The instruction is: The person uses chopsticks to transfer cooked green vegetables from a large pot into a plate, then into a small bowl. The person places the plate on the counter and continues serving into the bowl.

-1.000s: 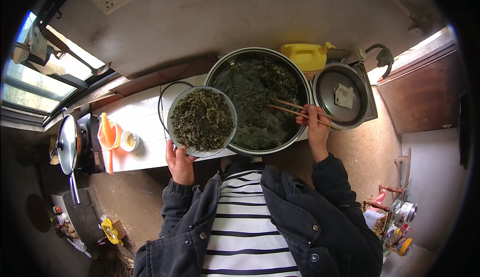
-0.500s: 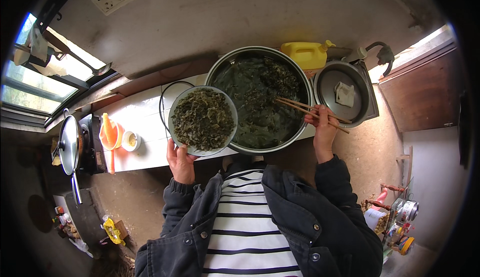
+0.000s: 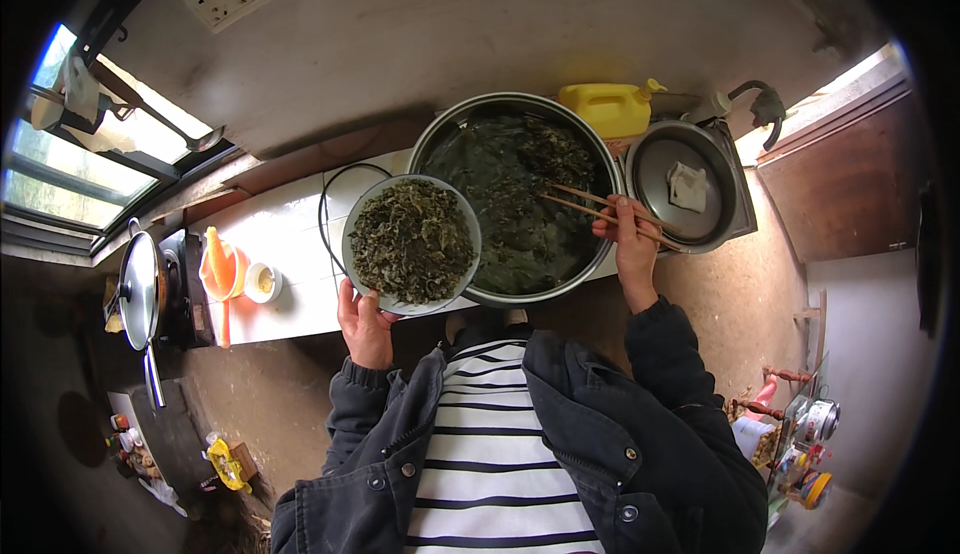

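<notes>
My left hand (image 3: 367,327) is closed on the near rim of a pale bowl (image 3: 352,276) heaped with dark green, leafy shreds (image 3: 412,239). The bowl overlaps the left edge of a large metal pot (image 3: 478,104), which holds dark liquid with more leafy bits, thickest at its far right. Between the fingers of my right hand (image 3: 632,250) is a pair of wooden chopsticks (image 3: 590,204). Their tips reach over the pot's contents, slightly right of the middle; whether they touch the liquid I cannot tell.
Right of the pot sits a metal pan (image 3: 655,179) with a folded white cloth (image 3: 688,186). A yellow jug (image 3: 605,106) stands behind. Leftward on the white-tiled counter (image 3: 290,304) are an orange container (image 3: 224,272), a small white bowl (image 3: 263,283) and a lidded pan (image 3: 140,289).
My right hand and the chopsticks have shifted a little to the left and toward me over the pot. The left hand and its bowl have barely moved.
</notes>
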The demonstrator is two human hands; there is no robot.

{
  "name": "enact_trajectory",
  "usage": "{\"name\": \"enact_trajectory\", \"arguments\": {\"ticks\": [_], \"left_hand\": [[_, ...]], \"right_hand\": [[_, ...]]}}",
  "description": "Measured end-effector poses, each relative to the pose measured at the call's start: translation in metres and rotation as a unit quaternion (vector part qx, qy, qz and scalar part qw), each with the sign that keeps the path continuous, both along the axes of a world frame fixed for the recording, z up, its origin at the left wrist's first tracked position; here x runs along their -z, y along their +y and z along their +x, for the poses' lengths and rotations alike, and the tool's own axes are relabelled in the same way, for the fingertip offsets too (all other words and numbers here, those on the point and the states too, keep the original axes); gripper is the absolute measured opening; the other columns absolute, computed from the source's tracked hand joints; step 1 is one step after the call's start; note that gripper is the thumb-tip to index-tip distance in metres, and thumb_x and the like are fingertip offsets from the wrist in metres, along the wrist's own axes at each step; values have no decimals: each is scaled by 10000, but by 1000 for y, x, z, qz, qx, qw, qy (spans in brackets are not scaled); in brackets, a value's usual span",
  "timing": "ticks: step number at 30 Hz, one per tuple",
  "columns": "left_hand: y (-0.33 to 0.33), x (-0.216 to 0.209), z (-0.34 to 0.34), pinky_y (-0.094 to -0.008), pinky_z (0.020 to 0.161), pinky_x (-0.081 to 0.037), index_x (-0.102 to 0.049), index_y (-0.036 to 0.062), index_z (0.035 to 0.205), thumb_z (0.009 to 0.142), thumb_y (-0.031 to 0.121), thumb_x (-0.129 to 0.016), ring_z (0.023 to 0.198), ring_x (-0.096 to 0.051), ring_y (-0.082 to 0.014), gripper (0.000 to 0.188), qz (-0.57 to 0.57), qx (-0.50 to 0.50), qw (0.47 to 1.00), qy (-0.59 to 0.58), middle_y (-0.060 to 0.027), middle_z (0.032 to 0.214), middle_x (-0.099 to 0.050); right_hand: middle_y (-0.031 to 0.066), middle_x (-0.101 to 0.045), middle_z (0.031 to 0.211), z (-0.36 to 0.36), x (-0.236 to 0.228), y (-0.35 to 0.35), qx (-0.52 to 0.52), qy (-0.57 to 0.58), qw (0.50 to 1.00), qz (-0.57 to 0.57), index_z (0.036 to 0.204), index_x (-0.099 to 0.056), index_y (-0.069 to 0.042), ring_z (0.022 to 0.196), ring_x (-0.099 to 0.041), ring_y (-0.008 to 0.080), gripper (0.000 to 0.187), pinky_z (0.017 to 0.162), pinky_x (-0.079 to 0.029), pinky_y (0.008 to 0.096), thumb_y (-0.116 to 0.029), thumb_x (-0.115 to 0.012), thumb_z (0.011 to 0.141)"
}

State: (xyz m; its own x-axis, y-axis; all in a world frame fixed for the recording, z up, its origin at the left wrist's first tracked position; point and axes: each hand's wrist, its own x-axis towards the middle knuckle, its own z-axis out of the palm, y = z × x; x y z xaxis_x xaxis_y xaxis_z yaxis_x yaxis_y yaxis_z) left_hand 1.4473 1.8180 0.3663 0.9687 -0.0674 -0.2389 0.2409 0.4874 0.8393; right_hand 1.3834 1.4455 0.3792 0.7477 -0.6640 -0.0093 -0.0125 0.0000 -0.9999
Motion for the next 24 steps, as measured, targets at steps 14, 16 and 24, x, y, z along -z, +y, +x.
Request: {"name": "enact_trajectory", "arguments": {"ticks": [14,16,24], "left_hand": [[5,5,-4,-345,670,-617,-454,19,1270,951,31,-469,883,-657,-190,320,-7,10,1000,-9,-100,1124,-600],[6,5,-4,-355,681,-619,-448,17,1283,953,34,-476,903,-657,-201,332,-3,22,1000,-3,-107,1132,-597],[0,0,0,-389,725,-618,-435,11,1298,942,41,-459,942,-655,-227,358,9,65,998,5,-132,1165,-586]], "right_hand": [[106,-660,812,-12,6,-2,16,-28,996,-86,1029,-641,77,677,-679,164,336,630,-590,290,-239,-527,1032],[103,-648,814,-11,2,-5,37,-21,997,-66,1022,-635,67,663,-672,165,324,623,-588,289,-234,-516,1036],[117,-650,838,-11,-56,17,33,-76,989,123,1047,-620,48,655,-660,176,292,603,-587,285,-232,-541,1017]]}}
